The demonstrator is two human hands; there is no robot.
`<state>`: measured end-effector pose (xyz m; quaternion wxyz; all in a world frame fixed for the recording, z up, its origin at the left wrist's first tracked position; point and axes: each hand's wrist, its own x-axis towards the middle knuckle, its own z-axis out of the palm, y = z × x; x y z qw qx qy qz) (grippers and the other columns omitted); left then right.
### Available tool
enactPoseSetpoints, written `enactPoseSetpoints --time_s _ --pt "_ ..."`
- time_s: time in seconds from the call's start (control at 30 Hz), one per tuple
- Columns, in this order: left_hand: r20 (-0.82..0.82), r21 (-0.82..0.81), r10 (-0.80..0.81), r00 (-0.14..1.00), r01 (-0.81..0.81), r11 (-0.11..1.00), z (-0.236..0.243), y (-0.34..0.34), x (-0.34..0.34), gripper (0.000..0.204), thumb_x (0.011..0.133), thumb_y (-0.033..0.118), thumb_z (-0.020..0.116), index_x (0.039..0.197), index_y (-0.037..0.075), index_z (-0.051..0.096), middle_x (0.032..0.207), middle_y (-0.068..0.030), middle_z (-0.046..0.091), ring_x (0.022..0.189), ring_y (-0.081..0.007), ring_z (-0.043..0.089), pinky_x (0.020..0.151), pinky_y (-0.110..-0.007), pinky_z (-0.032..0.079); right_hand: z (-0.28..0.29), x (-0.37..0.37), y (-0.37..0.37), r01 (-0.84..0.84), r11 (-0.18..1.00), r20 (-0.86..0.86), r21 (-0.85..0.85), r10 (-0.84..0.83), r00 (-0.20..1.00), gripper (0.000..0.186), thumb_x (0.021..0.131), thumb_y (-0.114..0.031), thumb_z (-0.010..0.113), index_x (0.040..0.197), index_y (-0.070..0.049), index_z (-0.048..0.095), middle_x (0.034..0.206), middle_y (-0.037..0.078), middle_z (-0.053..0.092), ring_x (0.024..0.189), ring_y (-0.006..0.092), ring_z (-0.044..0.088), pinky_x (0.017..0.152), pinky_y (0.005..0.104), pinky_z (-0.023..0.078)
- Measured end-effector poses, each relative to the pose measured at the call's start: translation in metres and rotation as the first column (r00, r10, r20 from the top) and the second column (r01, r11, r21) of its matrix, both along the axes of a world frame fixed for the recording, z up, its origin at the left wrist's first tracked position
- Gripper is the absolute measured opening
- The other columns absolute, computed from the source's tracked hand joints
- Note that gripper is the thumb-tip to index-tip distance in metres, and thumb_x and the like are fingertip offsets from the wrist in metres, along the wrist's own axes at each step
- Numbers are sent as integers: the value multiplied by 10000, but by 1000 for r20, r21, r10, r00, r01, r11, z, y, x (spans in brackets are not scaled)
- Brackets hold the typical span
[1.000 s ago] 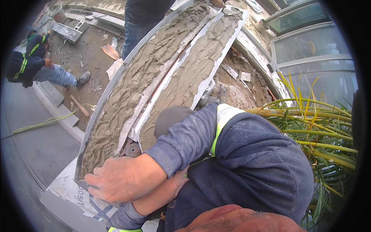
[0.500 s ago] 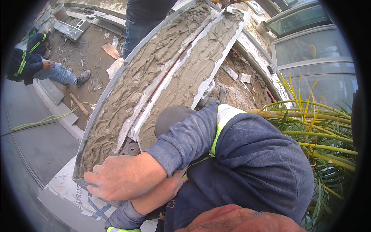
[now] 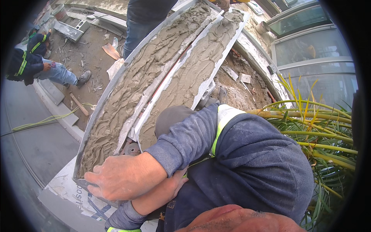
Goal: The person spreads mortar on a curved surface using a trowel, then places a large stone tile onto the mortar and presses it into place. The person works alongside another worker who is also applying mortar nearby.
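Note:
My forearms cross at the lower middle, the right above the left. Loosely curled, my right hand [image 3: 121, 176] hangs over the near end of the long trough with nothing visible in its fingers. My left hand [image 3: 166, 190] is tucked beneath the right forearm against my dark clothing, its fingertips hidden. Wet grey mortar [image 3: 127, 92] with a ridged surface fills both channels of the trough [image 3: 85, 145]. Close to my right hand is a small round grey disc [image 3: 132, 149]. At the far end, another person's hand [image 3: 223, 4] is over a flat trowel-like tool [image 3: 233, 15] on the mortar.
A person in jeans [image 3: 143, 25] stands at the trough's far left side. Farther left, a person [image 3: 58, 73] wears a dark high-visibility top. Wooden pieces [image 3: 79, 103] and a yellow-green cord [image 3: 46, 121] lie on the ground. Green plant stems [image 3: 320, 133] crowd the right beside glass panels [image 3: 313, 46].
At the far end, the other person's hand and the trowel-like tool have come slightly nearer over the mortar. My own hands and arms stay almost still.

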<state>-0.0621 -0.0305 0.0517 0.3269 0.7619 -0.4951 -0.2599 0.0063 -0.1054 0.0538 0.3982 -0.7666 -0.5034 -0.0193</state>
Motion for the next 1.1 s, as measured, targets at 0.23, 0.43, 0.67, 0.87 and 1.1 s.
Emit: enactPoseSetpoints --time_s 0.23,0.43,0.67,0.87,1.1 --pt "42 -20 -1 999 2 1000 -1 -2 1 418 956 283 718 1325 99 650 932 -165 702 886 -340 700 803 -395 553 0 0 1 12 1000 19 1 -12 1000 382 805 -200 718 1049 83 641 1081 227 590 864 330 704 632 435 594" --pt "31 -11 -7 999 7 1000 2 -1 3 423 957 281 717 1333 101 644 923 -164 701 886 -340 698 806 -396 555 -2 1 2 1 1000 24 -14 0 1000 385 805 -198 714 1054 86 644 1088 236 585 848 331 708 618 433 590" --pt "-14 0 -1 1000 1 1000 3 0 3 441 952 284 722 1349 111 637 917 -166 697 879 -340 697 801 -397 555 -3 1 2 10 1000 30 -17 -10 1000 392 796 -207 722 1043 87 643 1067 228 595 816 325 710 614 432 588" --pt "-16 -19 2 1000 -3 1000 1 -1 3 440 948 279 724 1347 115 640 913 -172 690 868 -353 690 797 -408 553 -4 1 3 12 999 40 -39 -10 999 396 794 -214 731 1042 81 635 1075 227 593 822 325 707 626 435 587" --pt "9 4 -9 1000 9 1000 0 0 3 467 936 285 733 1360 115 635 947 -184 688 893 -369 684 817 -424 550 -4 2 3 -4 998 36 -64 6 999 386 790 -209 731 1032 76 634 1075 229 589 806 328 708 622 441 585"
